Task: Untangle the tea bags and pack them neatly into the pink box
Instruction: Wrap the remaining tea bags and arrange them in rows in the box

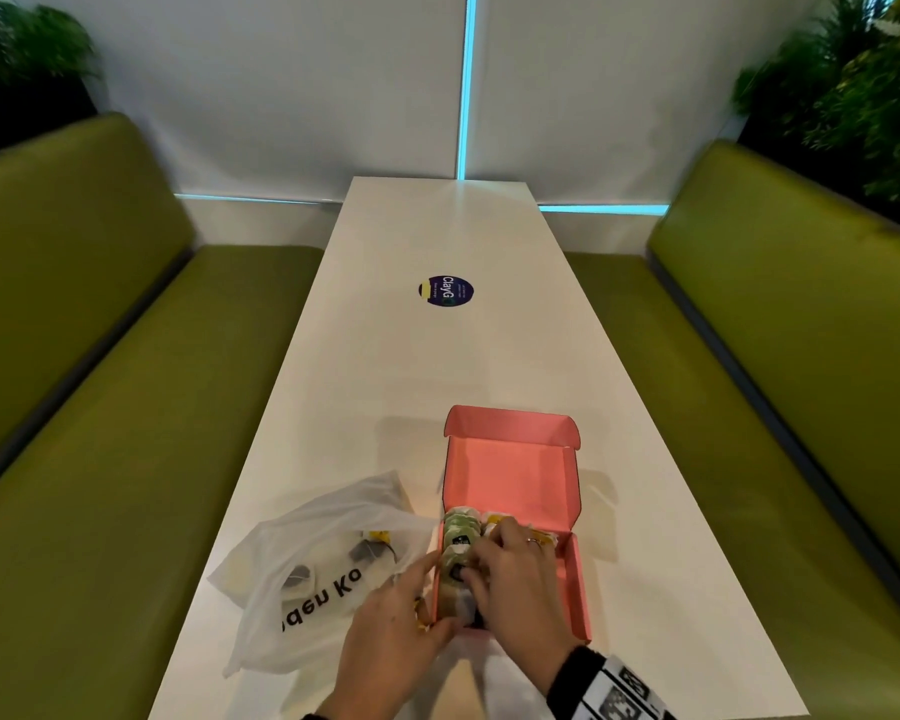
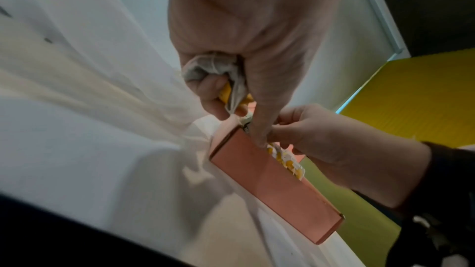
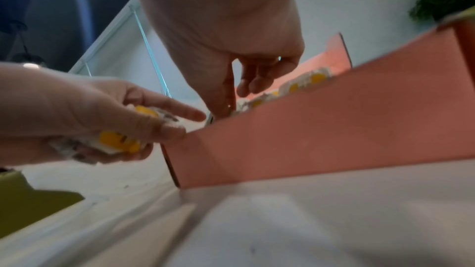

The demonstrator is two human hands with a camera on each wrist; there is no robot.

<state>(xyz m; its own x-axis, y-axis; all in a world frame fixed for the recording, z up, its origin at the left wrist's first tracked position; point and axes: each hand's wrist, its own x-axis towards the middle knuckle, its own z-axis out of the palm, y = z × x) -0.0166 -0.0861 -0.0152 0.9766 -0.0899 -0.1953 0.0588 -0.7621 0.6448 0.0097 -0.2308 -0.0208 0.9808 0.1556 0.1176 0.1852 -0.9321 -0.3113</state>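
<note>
Pink cardboard box [image 1: 567,589] lies lid-open on white surface [image 1: 437,356], long axis running away from me; tea bags [image 1: 455,537] rowed along its left wall. My right hand [image 1: 510,579] is inside, over them. Left wrist view: my left hand [image 2: 231,48] clenches a crumpled yellow-tagged tea bag bundle [image 2: 208,68] just outside box's near-left corner. Right wrist view: right fingers [image 3: 246,82] hang loose, grasping nothing I can see. Left hand is nearer; bundle goes rightward in.
</note>
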